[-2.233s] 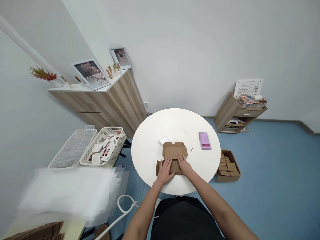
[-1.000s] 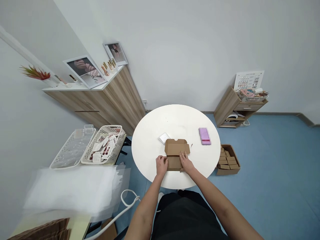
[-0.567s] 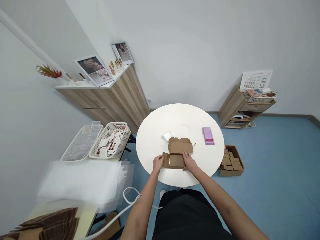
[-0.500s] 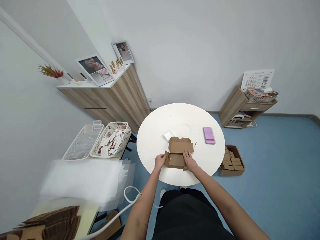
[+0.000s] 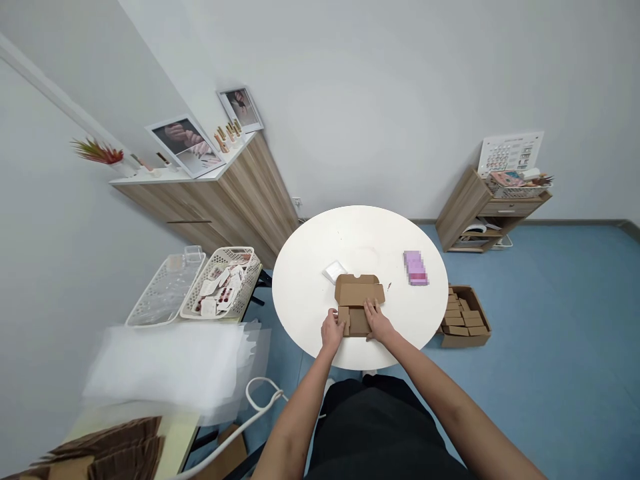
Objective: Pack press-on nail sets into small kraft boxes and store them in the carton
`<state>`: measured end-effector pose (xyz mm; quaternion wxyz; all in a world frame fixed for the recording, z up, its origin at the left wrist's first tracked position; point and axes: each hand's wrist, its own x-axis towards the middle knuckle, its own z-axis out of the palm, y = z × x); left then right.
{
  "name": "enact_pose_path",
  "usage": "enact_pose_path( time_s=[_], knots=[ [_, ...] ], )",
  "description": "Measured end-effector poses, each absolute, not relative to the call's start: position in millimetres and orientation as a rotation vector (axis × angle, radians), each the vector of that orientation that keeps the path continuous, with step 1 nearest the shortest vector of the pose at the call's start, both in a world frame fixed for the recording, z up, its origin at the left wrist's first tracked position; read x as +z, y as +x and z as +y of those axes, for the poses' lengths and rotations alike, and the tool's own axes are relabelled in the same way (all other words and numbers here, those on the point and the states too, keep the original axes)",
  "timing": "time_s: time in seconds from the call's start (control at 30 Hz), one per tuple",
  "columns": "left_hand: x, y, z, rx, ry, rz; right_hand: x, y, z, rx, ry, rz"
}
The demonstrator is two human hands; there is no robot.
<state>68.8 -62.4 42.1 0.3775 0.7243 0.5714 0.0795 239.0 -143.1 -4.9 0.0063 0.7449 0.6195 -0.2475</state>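
A brown cardboard box [image 5: 359,321] lies on the white oval table [image 5: 305,267], its lid [image 5: 356,294] laid back toward the far side. My left hand [image 5: 333,328] grips the left wall, where a side flap is folded inward over the box floor. On the right wall, my right hand [image 5: 379,323] holds the box with fingertips at the top edge and thumb near the front corner. Just beyond the lid's left corner sits a small white item [image 5: 335,271]. Farther right lies a blurred purple pack [image 5: 416,268].
A carton [image 5: 465,340] of small brown boxes stands on the floor at right. To my left, a side table bears white baskets [image 5: 187,308], white sheets [image 5: 165,367] and stacked flat cardboard [image 5: 115,453]. A white cable [image 5: 235,427] passes near my left arm.
My left hand has moved right, and the box's left flap, which stuck outward before, is now folded in. The right hand stays at the right wall.
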Motion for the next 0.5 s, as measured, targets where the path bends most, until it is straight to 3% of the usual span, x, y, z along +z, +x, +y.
enact_pose_path(
  time_s=[0.5],
  knots=[
    [39.5, 105.4, -40.9, 0.071, 1.882, 1.613, 8.9, 245.6, -147.8, -0.812, 2.420, 1.757]
  ],
)
